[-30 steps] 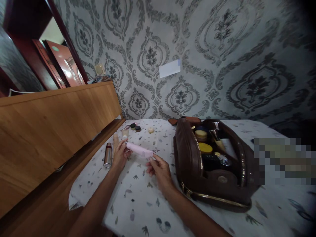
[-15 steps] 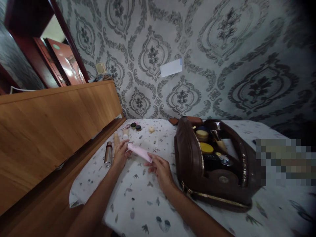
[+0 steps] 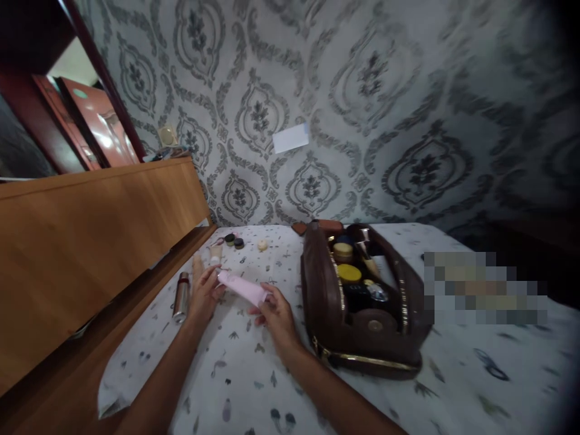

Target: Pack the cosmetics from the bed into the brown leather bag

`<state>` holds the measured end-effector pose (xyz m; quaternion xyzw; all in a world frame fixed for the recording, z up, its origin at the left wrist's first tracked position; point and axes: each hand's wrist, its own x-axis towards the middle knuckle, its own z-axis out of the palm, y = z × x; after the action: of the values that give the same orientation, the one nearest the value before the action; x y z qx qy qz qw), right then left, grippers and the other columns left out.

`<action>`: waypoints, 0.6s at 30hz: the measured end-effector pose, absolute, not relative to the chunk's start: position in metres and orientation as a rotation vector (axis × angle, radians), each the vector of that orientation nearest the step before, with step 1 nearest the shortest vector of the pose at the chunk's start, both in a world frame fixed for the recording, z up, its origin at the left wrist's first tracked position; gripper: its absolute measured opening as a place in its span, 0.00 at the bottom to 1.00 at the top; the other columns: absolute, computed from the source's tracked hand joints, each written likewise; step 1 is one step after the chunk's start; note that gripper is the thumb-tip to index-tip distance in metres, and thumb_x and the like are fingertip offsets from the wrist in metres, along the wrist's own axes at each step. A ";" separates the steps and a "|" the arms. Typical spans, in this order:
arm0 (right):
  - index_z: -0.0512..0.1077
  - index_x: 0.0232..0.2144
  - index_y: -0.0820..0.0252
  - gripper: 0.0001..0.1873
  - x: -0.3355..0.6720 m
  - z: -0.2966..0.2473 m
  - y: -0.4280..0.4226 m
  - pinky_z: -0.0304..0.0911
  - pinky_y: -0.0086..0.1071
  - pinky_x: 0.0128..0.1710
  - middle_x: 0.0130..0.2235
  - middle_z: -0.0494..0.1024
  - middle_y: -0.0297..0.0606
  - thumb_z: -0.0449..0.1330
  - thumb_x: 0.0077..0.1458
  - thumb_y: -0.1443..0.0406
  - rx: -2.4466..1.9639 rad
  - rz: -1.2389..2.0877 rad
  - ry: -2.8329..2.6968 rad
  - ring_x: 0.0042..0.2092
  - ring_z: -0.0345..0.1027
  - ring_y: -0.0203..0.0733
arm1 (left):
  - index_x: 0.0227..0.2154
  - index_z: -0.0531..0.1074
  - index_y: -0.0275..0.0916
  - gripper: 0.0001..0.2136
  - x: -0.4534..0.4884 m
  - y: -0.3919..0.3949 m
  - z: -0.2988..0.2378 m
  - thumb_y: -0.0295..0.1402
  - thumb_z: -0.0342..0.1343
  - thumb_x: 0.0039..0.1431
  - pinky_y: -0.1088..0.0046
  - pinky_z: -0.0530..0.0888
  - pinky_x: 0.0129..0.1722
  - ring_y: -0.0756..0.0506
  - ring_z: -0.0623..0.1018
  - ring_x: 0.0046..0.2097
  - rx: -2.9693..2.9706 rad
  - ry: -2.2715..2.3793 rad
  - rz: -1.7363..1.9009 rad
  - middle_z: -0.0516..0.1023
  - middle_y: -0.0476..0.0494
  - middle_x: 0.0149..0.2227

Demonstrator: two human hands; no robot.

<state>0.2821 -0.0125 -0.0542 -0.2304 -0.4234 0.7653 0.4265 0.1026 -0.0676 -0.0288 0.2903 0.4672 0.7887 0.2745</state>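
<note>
I hold a pink tube (image 3: 242, 288) over the patterned white cloth (image 3: 254, 374), one end in each hand. My left hand (image 3: 203, 296) pinches the tube's far left end, fingers curled around it. My right hand (image 3: 274, 314) is closed on its near right end. A silver metal cylinder (image 3: 181, 296) lies just left of my left hand. An open brown toiletry bag (image 3: 357, 302) stands to the right of my right hand, holding jars with yellow lids and other bottles.
A wooden panel (image 3: 90, 241) runs along the left side. Small dark-lidded pots (image 3: 234, 241) and a cream round item (image 3: 262, 244) lie at the back near the patterned wall. A blurred patch (image 3: 484, 287) sits at the right.
The view has shifted, so everything sits further left. My right hand has slid along the tube toward my left hand, and the tube tilts more steeply.
</note>
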 end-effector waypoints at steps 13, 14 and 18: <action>0.66 0.42 0.60 0.25 0.271 -0.064 -0.008 0.54 0.22 0.13 0.33 0.70 0.32 0.62 0.40 0.57 -0.583 2.015 -0.934 0.19 0.69 0.32 | 0.34 0.77 0.38 0.25 0.134 -0.054 0.056 0.52 0.68 0.39 0.69 0.79 0.34 0.43 0.76 0.37 1.389 1.822 1.737 0.78 0.44 0.36; 0.66 0.42 0.59 0.25 0.270 -0.065 -0.008 0.55 0.23 0.13 0.34 0.70 0.32 0.62 0.40 0.56 -0.592 2.020 -0.935 0.18 0.69 0.32 | 0.34 0.77 0.38 0.25 0.139 -0.052 0.060 0.53 0.68 0.38 0.69 0.78 0.33 0.43 0.76 0.36 1.441 1.859 1.706 0.78 0.44 0.35; 0.65 0.41 0.58 0.24 0.265 -0.070 -0.005 0.57 0.24 0.13 0.35 0.70 0.33 0.61 0.41 0.55 -0.627 2.011 -0.938 0.18 0.69 0.32 | 0.35 0.77 0.39 0.26 0.150 -0.047 0.068 0.55 0.66 0.39 0.70 0.77 0.33 0.41 0.76 0.37 1.596 1.966 1.593 0.78 0.44 0.36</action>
<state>0.2647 -0.0049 -0.0697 -0.2486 -0.3718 0.7970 0.4059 0.1503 -0.0470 0.0676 0.5320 0.6553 0.5310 0.0748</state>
